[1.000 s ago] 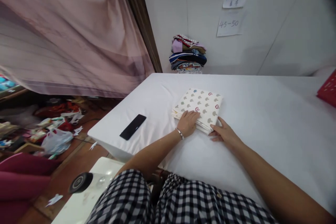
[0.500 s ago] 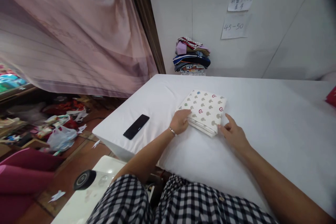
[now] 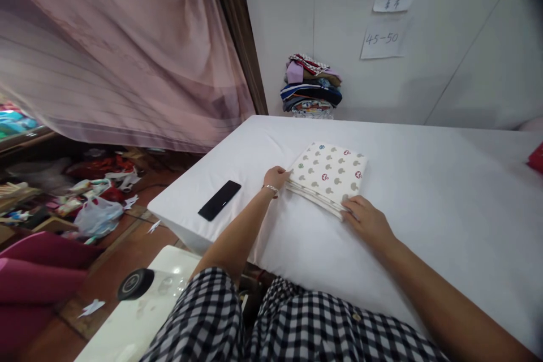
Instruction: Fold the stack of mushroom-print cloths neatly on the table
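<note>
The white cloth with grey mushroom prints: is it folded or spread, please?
Folded: the white mushroom-print cloth lies as a compact square, its layers stacked along the near edge.

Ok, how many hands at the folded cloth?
2. The left hand has its fingers at the left corner of the folded cloth; the right hand is at its near right corner. No other hands in view.
</note>
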A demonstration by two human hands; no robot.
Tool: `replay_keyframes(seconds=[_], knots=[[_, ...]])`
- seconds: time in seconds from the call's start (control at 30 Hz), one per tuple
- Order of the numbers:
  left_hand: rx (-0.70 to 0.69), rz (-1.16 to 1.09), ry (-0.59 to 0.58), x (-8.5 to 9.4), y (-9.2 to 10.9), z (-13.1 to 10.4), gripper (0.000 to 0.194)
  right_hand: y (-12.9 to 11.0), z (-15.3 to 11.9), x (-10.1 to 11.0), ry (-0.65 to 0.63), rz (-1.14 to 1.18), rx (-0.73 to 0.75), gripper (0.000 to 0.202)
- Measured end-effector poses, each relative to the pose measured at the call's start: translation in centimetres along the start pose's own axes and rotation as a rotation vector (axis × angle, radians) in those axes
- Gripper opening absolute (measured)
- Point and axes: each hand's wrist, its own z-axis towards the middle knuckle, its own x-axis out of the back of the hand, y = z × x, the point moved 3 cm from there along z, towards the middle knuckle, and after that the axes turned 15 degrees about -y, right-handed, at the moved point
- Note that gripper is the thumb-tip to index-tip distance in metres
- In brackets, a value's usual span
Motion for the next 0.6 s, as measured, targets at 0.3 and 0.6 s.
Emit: replay_keyframes(seconds=[0.3, 0.6], knots=[[-0.007, 0.097, -0.011, -0.7, -1.2, 0.0, 0.018, 0.0, 0.1, -0.1, 0.002, 0.016, 0.043, 0.023], [-0.432, 0.376, 0.132, -1.1, 0.9, -1.2, 0.044, -0.3, 0.1, -0.1, 0.015, -0.003, 0.06, 0.021]])
